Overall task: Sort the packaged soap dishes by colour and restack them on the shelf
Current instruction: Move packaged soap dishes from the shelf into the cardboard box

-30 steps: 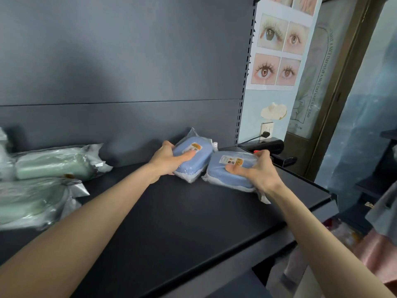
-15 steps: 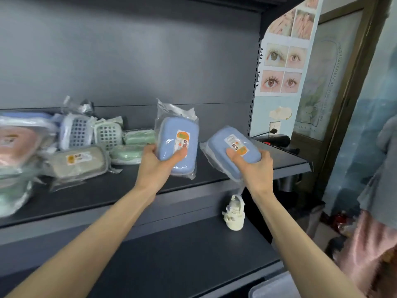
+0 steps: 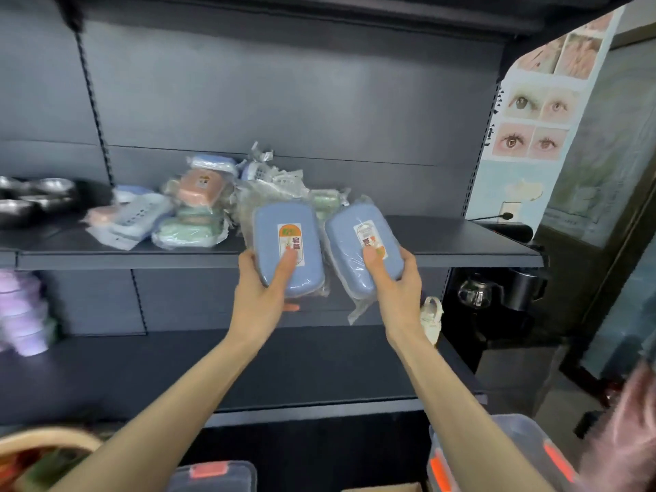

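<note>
My left hand (image 3: 264, 294) grips a blue packaged soap dish (image 3: 287, 243) upright, thumb on its label. My right hand (image 3: 395, 285) grips a second blue packaged soap dish (image 3: 358, 243), tilted a little left, thumb on its front. Both are held in the air in front of the dark upper shelf (image 3: 461, 243). Behind them on that shelf lies a loose pile of packaged soap dishes: a pink one (image 3: 200, 190) on top, a green one (image 3: 188, 232) below, a pale blue slotted one (image 3: 138, 216) at the left.
Steel bowls (image 3: 35, 200) stand at the shelf's far left. Purple items (image 3: 21, 314) sit on the lower shelf (image 3: 177, 367), a small white bottle (image 3: 431, 317) at its right end. Lidded plastic boxes (image 3: 532, 452) and a basket (image 3: 42, 445) are below. A kettle (image 3: 525, 285) stands at the right.
Both hands lifted the two blue dishes off the shelf and drew them back towards me. The view has pulled back and now shows the whole pile and the lower shelf.
</note>
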Action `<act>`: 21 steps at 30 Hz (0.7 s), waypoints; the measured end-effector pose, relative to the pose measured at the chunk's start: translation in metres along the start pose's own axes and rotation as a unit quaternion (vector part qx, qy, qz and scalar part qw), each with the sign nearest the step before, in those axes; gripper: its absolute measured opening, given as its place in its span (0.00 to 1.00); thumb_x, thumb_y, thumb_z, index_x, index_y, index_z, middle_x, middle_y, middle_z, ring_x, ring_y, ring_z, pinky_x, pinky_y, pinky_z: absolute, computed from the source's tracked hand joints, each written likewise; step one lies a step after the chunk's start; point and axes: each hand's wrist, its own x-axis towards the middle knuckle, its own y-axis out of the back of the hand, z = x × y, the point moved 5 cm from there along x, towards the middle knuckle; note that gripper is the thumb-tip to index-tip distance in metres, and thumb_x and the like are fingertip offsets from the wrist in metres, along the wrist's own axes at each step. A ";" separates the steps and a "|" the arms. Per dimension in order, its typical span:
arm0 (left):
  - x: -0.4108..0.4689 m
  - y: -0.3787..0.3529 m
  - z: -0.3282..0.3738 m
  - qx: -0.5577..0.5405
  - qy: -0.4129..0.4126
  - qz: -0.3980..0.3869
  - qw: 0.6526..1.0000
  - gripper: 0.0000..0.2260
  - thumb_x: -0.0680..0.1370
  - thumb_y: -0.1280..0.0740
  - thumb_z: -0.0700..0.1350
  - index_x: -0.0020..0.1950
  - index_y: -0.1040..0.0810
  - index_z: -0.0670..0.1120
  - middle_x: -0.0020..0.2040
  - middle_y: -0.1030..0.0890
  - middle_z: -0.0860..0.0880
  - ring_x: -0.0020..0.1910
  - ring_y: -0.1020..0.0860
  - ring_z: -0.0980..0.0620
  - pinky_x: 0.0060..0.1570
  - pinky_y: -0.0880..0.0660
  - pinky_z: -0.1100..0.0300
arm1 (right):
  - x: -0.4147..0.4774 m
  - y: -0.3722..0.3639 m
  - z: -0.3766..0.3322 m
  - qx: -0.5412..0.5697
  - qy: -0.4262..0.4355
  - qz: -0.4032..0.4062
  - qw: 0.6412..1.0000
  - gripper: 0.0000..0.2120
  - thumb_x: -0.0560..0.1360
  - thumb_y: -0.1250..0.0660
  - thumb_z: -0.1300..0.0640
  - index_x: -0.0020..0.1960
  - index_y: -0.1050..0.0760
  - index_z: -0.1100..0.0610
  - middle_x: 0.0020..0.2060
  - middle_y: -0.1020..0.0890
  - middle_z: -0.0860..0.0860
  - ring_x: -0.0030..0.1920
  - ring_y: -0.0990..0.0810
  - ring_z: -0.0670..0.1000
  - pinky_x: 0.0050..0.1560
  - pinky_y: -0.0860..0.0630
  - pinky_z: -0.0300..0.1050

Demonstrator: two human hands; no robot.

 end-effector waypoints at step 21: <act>-0.187 0.387 -0.059 0.182 0.151 0.119 0.964 0.16 0.75 0.33 0.58 0.56 0.29 0.49 0.47 0.21 0.56 0.37 0.21 0.68 0.32 0.27 0.74 | -0.297 -0.234 0.075 -0.078 -0.171 -0.334 0.924 0.22 0.75 0.30 0.46 0.65 0.34 0.46 0.53 0.22 0.39 0.46 0.20 0.34 0.41 0.24 0.30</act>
